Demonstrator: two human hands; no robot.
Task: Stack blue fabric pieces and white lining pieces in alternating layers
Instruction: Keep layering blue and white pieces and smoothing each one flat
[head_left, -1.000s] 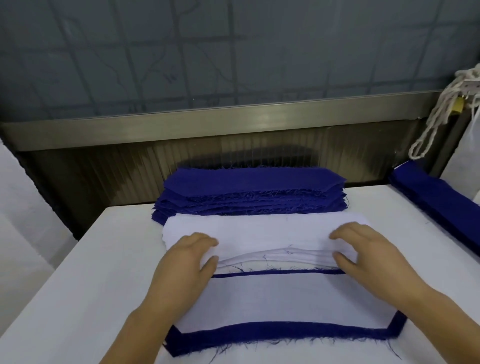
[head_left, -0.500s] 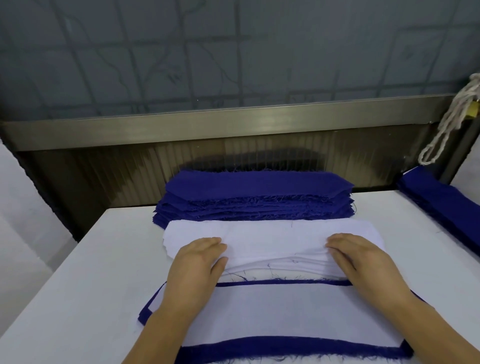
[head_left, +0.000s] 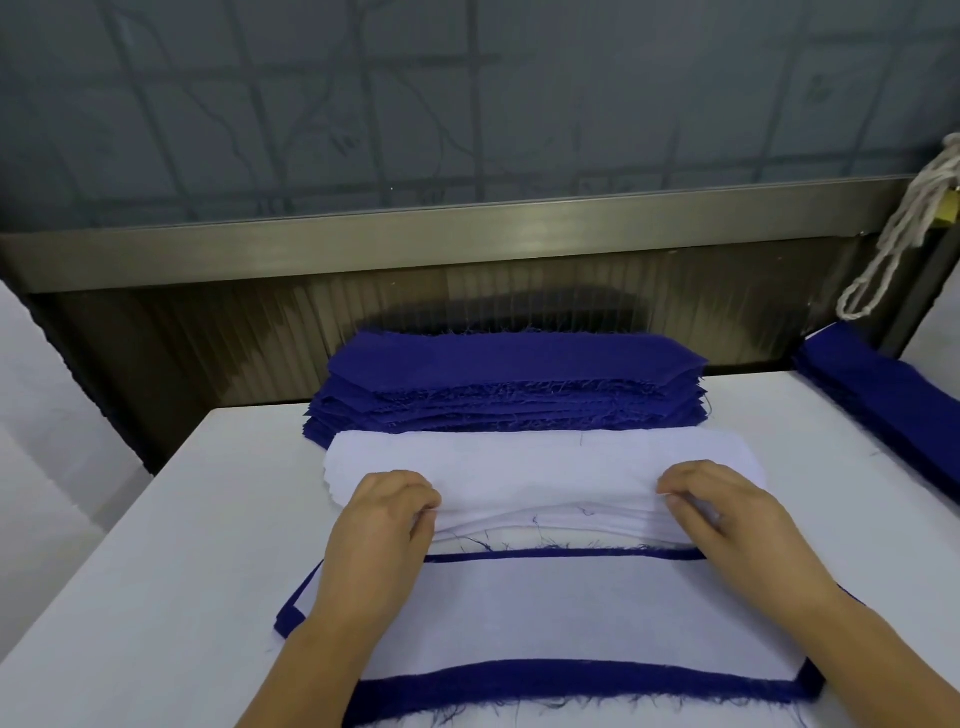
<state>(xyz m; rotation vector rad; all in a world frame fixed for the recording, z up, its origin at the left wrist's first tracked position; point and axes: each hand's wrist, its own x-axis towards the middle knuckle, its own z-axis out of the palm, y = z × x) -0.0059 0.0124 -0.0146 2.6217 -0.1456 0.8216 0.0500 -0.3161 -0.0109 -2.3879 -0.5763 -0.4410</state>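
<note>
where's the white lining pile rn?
Head view, table centre: the white lining pile sits just in front of the blue fabric stack and behind the layered stack, with both hands on its near edge.

Deep blue fabric pile (head_left: 511, 384), white lining pile (head_left: 540, 467), white table (head_left: 156, 571), cream cord (head_left: 893, 234), grey veined wall (head_left: 467, 104).

light: dim, cool bluish, even | shadows: soft dark patch on ribbed panel (head_left: 467, 332) behind blue stack (head_left: 509, 384) | glare: faint sheen on metal rail (head_left: 467, 239) | focus: slightly soft overall | distortion: wide-angle bowing, bench (head_left: 156, 571) edges splay outward
</note>
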